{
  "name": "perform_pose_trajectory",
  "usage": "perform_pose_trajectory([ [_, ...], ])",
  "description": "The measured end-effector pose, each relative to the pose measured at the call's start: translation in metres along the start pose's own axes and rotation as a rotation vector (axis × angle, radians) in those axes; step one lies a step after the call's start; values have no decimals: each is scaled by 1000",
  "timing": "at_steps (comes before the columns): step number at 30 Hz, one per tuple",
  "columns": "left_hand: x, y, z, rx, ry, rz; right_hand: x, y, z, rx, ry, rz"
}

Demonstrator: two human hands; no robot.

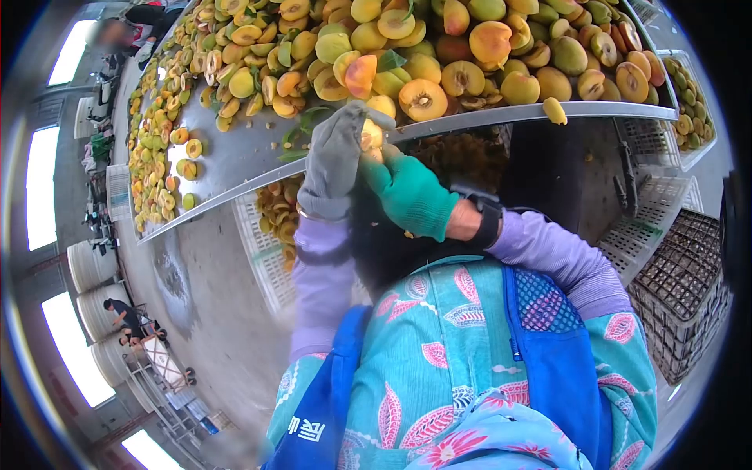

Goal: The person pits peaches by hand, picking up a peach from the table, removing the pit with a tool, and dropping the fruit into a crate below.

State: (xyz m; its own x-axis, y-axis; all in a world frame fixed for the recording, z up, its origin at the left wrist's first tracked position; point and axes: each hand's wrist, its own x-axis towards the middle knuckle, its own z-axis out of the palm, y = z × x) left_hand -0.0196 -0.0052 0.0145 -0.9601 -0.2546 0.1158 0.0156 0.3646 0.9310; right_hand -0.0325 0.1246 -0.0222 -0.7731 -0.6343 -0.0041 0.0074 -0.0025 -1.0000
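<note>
My left hand point(335, 160), in a grey glove, has its fingers closed round a piece of yellow peach point(371, 135) at the table's near edge. From the right, my right hand point(413, 194) in a green glove pinches the same piece; its thumb and fingertips meet the fruit just below the left fingers. Whether a small tool lies between the hands is hidden. Just beyond them a cut peach half point(423, 99) shows its stone cavity. Whole and halved peaches point(489, 43) are heaped on the metal table point(251, 145), with green leaves among them.
The table's raised metal rim point(501, 119) runs in front of me. Below it stand a white crate point(262, 254) and fruit pieces point(278, 215). To the right are a dark crate stack point(680, 274) and a fruit-filled crate point(689, 110). Other people point(125, 317) are far left.
</note>
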Motion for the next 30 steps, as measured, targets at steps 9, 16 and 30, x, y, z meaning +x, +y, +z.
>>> perform_pose_trajectory([
  [9, -8, -11, 18, 462, 303, 526, 9, -36, -26, 468, -346, 555],
  [16, -7, 15, 17, -332, 103, -113, 10, -21, -37, 1431, -777, 723],
  [30, -83, -34, -141, 1037, 427, -651, 12, 6, -81, 1271, -343, 856],
])
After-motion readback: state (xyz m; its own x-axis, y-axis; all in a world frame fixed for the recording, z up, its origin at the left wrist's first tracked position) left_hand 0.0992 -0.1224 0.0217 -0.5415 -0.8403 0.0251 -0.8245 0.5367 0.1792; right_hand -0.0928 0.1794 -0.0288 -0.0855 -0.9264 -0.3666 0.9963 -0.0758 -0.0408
